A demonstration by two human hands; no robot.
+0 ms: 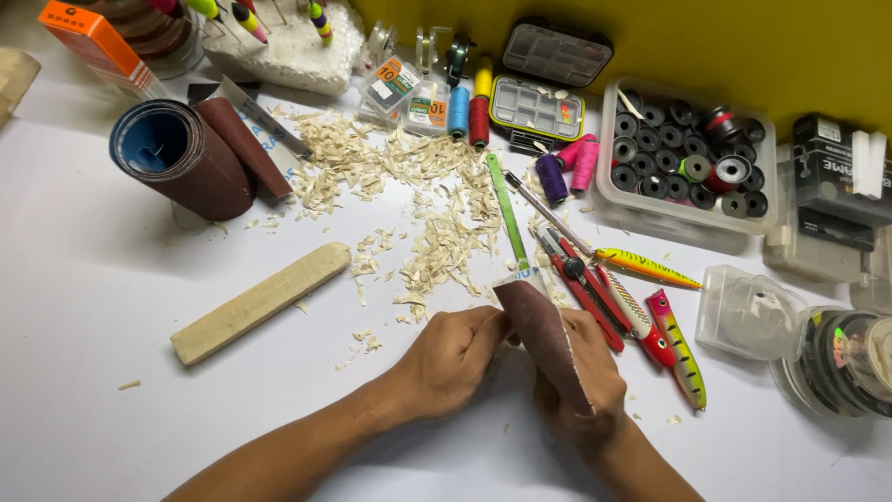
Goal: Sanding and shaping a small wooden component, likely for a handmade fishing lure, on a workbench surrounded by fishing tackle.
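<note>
Near table edge: both hands, left hand (pixel 452 358) and right hand (pixel 581 386), fingers clamped on folded sandpaper (pixel 542 336); wood shavings (pixel 437 214) beyond.

Both hands meet just below the wood shavings (pixel 437 214): the left hand (pixel 451 358) pinches the sandpaper strip (pixel 544 339), which the right hand (pixel 581 381) grips. A wooden block (pixel 260 302) lies left of the shavings, red pliers (pixel 585 288) right.

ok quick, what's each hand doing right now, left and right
Left hand: closed, pinching the edge of the sandpaper strip.
Right hand: closed around the sandpaper strip; anything wrapped inside cannot be told.
</note>
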